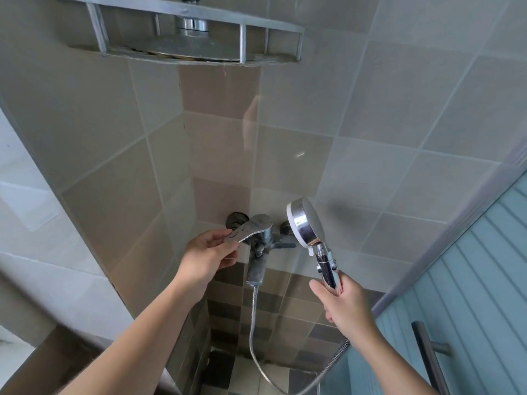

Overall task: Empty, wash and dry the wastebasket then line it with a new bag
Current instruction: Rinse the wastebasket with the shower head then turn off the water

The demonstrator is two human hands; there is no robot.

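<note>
the left hand [206, 253] pinches the flat lever [247, 230] of the wall mixer tap [261, 249], thumb above and fingers below. the right hand [343, 299] grips the handle of the chrome shower head [306, 223], its hose [253, 323] looping down toward the tiled floor [242, 372]. a corner rack [182, 32] hangs overhead; a glass door [470, 280] stands at right. the wastebasket is out of view.

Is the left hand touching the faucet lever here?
Touching. The head view shows the left hand pinching the end of the faucet lever, fingers above it and thumb beneath. The right hand separately holds the shower head by its handle.
</note>
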